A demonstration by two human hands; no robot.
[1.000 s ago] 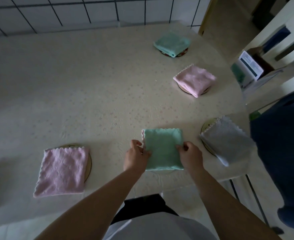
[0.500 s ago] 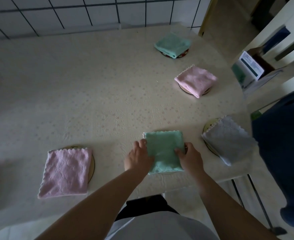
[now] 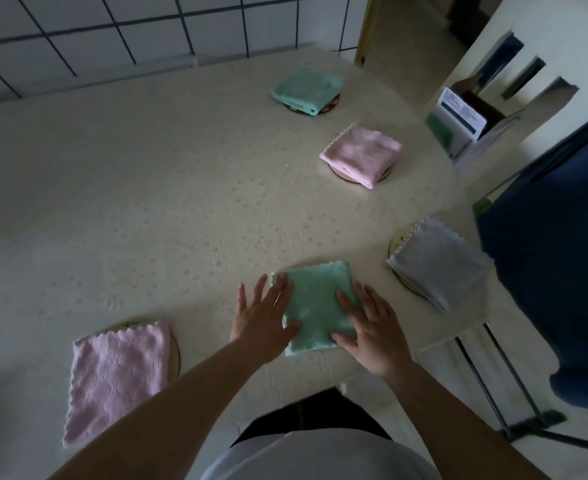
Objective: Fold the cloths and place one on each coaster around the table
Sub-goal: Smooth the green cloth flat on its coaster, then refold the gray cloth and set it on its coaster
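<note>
- The left hand (image 3: 263, 325) and right hand (image 3: 372, 327), fingers flat and gripping nothing, press the folded mint-green terry cloth (image 3: 315, 306) at the table's near edge.
- Lifting away carelessly could drag it crooked or spring the fold open.

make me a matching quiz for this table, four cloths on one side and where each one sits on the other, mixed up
Cloths:
1. near green cloth
2. grey cloth
3. far green cloth
4. near pink cloth

Places:
A. on the coaster nearest the tiled wall
B. under both hands at the near edge
C. on a coaster left of the left hand
D. on a coaster right of the right hand

Pairs: 1-B, 2-D, 3-A, 4-C
</note>
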